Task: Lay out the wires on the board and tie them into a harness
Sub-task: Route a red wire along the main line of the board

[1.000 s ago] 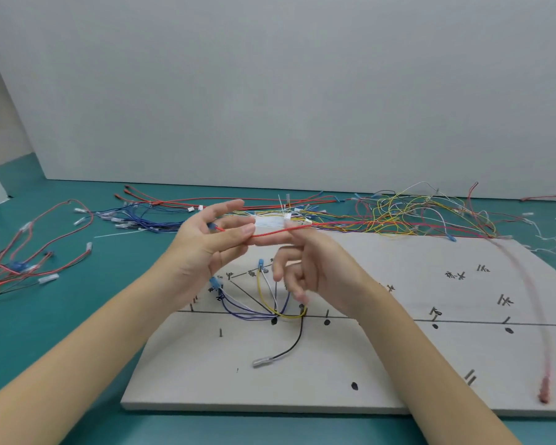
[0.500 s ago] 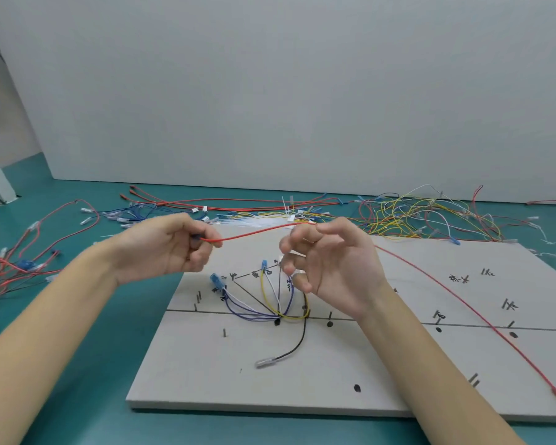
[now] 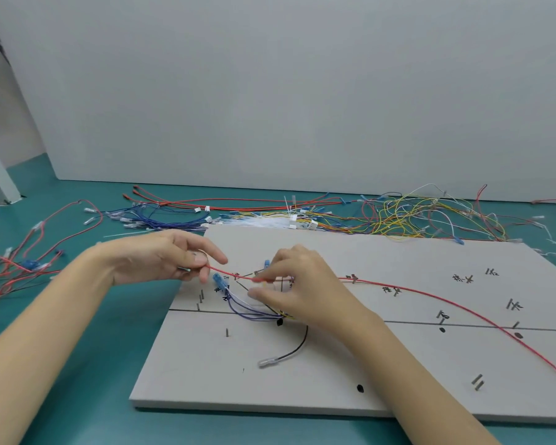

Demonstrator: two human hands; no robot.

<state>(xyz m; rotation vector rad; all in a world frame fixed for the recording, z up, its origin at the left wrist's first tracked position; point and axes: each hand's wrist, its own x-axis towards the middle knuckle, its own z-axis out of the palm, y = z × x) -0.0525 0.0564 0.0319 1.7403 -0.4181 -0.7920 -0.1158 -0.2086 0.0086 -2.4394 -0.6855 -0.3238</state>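
A grey harness board (image 3: 350, 380) with pegs and black markings lies on the teal table. A long red wire (image 3: 430, 292) runs from the board's upper left across to its right edge. My left hand (image 3: 161, 258) pinches the wire's left end just off the board's left edge. My right hand (image 3: 299, 281) pinches the same wire a little further right, low over the board. Under my right hand lie blue, white and yellow wires (image 3: 247, 308) with a blue connector (image 3: 219, 280), and a black wire (image 3: 289, 351) curving toward me.
Loose wires lie beyond the board: blue ones (image 3: 161, 221), long red ones (image 3: 238, 205), a yellow tangle (image 3: 414, 216) and white cable ties (image 3: 264, 221). More red wires (image 3: 10, 268) spread at the left. A white wall stands behind.
Both hands have come down from mid-air to the board's upper left, bringing the red wire with them. The wire now lies across the board toward the right edge.
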